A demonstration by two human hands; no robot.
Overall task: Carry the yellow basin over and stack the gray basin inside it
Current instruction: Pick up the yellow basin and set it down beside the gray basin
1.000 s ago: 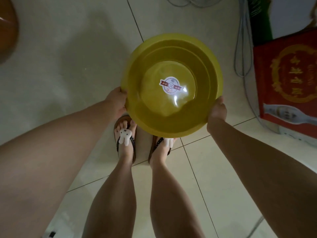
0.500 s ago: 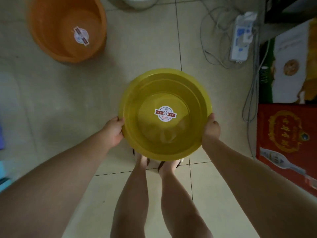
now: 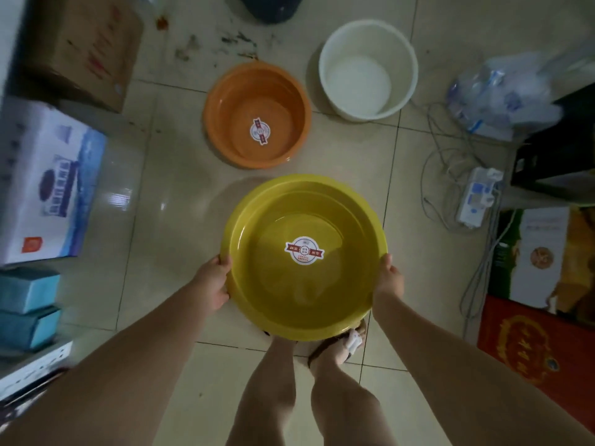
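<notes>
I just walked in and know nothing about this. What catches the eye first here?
The big yellow basin in the middle, held at its rim by the left hand and right hand, a round sticker on its bottom. Beyond it on the tiled floor sit an orange basin and, to its right, a white bucket.

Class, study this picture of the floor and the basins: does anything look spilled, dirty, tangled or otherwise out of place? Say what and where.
Yes. Dark stains and specks mark the tiles beyond the orange basin, like something spilled. To the right, loose cables sprawl tangled around a power strip. The yellow basin, held by the left hand and right hand, looks undamaged.
</notes>
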